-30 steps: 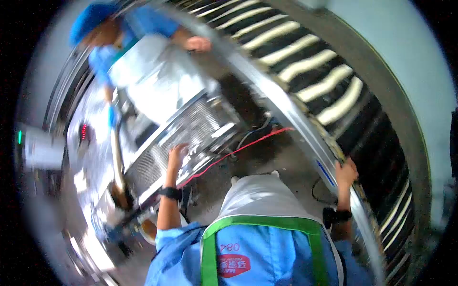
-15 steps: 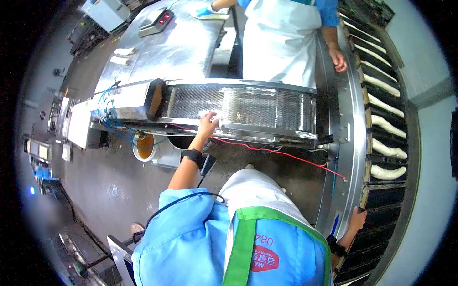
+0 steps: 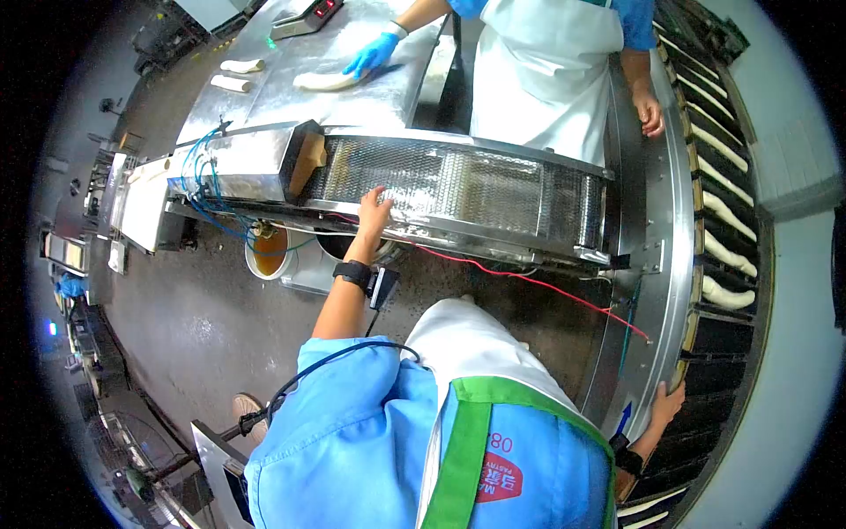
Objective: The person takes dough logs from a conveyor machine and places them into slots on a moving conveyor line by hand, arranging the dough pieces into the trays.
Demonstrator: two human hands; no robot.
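My left hand [image 3: 375, 212] reaches to the near edge of a metal mesh conveyor belt [image 3: 397, 176], fingers apart and holding nothing. Low on the right, my right hand [image 3: 667, 404] has its fingers closed over the near edge of a dark tray [image 3: 705, 392] in a row of black channelled trays. Beyond this hand, long white dough pieces [image 3: 728, 293] lie one per channel. Several channels beside the hand show only black. Closer to my body, thin dough strips [image 3: 650, 504] show at the bottom of the row, partly hidden by my arm.
Across the conveyor a co-worker in a white apron [image 3: 542, 79] has a blue-gloved hand [image 3: 372, 55] on a dough piece [image 3: 322, 82] on the metal table [image 3: 291, 101]. A digital scale [image 3: 304, 19] and two short dough pieces [image 3: 231, 84] are there too. A bucket [image 3: 267, 256] stands below; a red cable [image 3: 529, 286] hangs along the conveyor.
The row of trays with dough has slid away from me along the right side. The co-worker's gloved hand has come nearer across the table with the dough piece. My view has shifted slightly.
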